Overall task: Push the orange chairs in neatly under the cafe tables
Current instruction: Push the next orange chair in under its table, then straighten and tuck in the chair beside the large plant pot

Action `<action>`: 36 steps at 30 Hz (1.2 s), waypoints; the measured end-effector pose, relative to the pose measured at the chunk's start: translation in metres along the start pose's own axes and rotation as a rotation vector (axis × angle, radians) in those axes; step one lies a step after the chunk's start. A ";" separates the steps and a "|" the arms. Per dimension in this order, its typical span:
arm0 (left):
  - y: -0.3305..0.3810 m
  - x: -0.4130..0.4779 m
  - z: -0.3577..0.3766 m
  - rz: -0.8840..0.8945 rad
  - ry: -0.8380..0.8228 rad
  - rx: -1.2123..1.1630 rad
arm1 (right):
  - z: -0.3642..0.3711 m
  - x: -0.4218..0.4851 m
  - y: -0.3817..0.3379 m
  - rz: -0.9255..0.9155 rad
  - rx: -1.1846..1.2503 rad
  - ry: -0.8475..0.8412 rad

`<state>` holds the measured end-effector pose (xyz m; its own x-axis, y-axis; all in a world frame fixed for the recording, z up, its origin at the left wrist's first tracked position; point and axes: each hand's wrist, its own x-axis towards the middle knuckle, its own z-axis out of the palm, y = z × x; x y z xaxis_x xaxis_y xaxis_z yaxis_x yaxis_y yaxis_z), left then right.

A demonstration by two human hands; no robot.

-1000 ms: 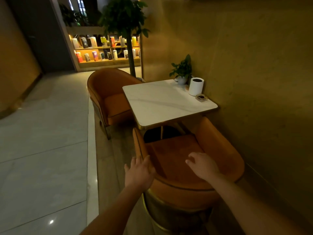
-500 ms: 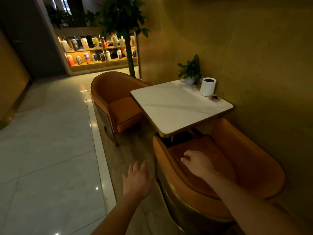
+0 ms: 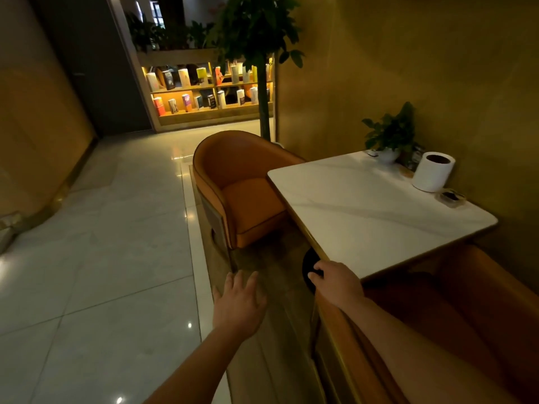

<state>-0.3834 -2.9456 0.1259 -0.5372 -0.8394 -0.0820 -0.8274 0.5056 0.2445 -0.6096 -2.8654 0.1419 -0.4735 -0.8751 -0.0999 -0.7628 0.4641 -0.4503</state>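
Orange chairs: near chair (image 3: 455, 325) sits tucked under bench (image 3: 379, 211); far chair (image 3: 242, 193) looks partly out. Right hand (image 3: 338, 282) grip loosely curled at bench corner, left hand (image 3: 237, 304) grip spread, empty.

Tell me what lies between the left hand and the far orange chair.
Head view: only bare brownish floor lies between the left hand and the far orange chair; nothing stands on that stretch.
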 end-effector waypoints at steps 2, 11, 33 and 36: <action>-0.015 0.029 -0.006 -0.014 -0.015 0.008 | 0.004 0.032 -0.015 -0.001 -0.001 -0.007; -0.109 0.146 -0.033 -0.033 -0.032 -0.013 | 0.034 0.157 -0.098 -0.016 -0.102 -0.021; -0.433 0.464 -0.143 0.028 -0.167 -0.007 | 0.125 0.478 -0.389 0.097 0.071 -0.034; -0.460 0.535 -0.146 0.017 -0.174 0.019 | 0.140 0.553 -0.402 0.100 0.093 -0.053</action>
<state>-0.2669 -3.6566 0.1107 -0.5704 -0.7842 -0.2442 -0.8198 0.5250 0.2288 -0.5032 -3.5552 0.1436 -0.5195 -0.8321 -0.1940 -0.6673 0.5370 -0.5161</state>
